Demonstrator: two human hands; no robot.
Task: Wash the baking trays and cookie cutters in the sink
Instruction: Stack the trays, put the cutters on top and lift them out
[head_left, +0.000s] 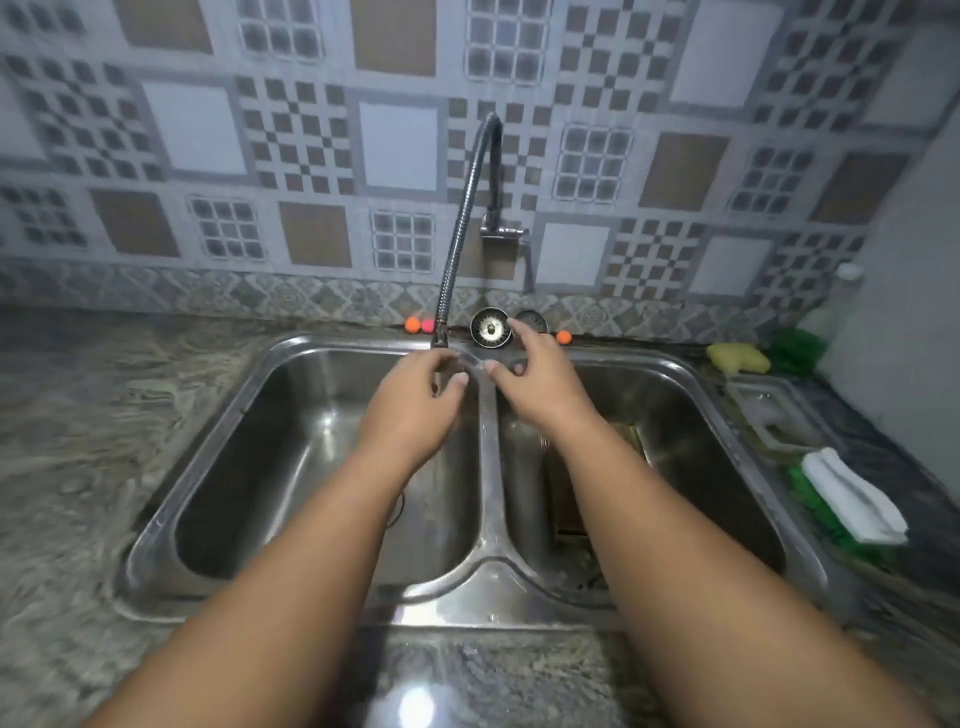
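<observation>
In your head view, your left hand curls its fingers under the faucet spout; your right hand is beside it, fingers loosely spread; a faint clear shape between them is too blurred to name, so you cannot tell whether either hand grips anything; in the sink's right basin lies a gold-coloured baking tray, mostly hidden by your right forearm.

Two bare forearms are showing, one coming in from seven o'clock and the other from five o'clock, both uncovered right to the frame's edge. The left hand and right hand are showing short, plain fingernails.
</observation>
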